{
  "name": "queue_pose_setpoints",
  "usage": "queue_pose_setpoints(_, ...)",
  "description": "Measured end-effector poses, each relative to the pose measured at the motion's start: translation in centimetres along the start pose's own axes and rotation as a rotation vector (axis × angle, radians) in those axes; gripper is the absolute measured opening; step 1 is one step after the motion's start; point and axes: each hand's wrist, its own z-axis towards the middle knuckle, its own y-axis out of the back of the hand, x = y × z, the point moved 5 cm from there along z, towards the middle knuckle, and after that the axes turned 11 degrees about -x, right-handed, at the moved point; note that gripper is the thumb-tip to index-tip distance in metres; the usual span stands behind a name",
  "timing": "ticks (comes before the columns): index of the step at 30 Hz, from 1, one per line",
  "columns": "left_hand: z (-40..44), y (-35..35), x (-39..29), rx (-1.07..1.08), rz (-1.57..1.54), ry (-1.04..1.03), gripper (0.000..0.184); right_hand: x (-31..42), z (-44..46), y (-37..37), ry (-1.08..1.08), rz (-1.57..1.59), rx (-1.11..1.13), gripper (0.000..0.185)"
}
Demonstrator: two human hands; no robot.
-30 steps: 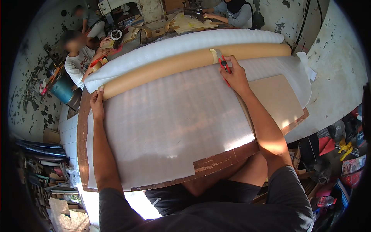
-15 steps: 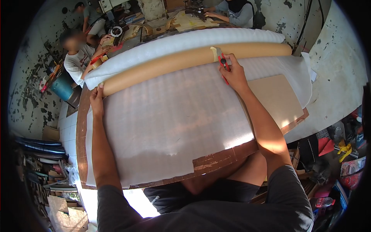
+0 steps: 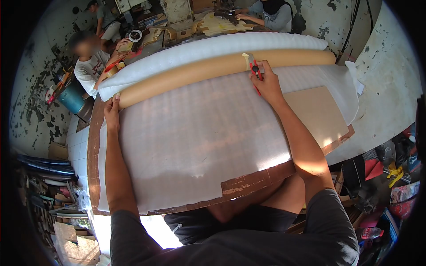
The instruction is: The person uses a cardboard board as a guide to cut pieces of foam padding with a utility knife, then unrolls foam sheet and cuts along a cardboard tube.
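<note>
My left hand [image 3: 112, 111] grips the left end of a long tan roll [image 3: 177, 84], thumb on top and fingers partly hidden. My right hand [image 3: 269, 84] is closed round a red-and-black box cutter [image 3: 256, 73], its tip against the roll beside a pale yellowish strip [image 3: 246, 62] that looks like tape. Behind the tan roll lies a thicker roll of white foam sheet [image 3: 213, 46]. A thin, translucent whitish sheet [image 3: 199, 137] spreads across the table under my forearms.
A flat tan board [image 3: 317, 108] lies right of my right forearm. The brown table edge [image 3: 248, 184] shows in front of me. Two people sit at cluttered work areas beyond the rolls, and another is farther back left. A blue bucket [image 3: 72, 99] stands left; piled goods [image 3: 395, 177] fill the right.
My right hand and the box cutter have shifted very slightly up and left along the tan roll. My left hand keeps its grip at the roll's end.
</note>
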Motion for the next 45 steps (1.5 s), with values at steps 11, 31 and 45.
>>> queue_pose_setpoints(11,-1.0,-0.3,-1.3,-0.032,-0.06,0.007,0.037,-0.1,0.0,-0.2,-0.024,0.028,0.017,0.04)
queue_pose_setpoints(31,-1.2,-0.4,-1.8,-0.018,-0.046,-0.033,0.035,0.6,-0.8,0.2,-0.07,0.025,0.057,0.04)
queue_pose_setpoints(45,-0.5,-0.1,-1.0,0.0,-0.047,-0.036,0.034,0.6,-1.1,0.0,-0.076,-0.017,0.048,0.039)
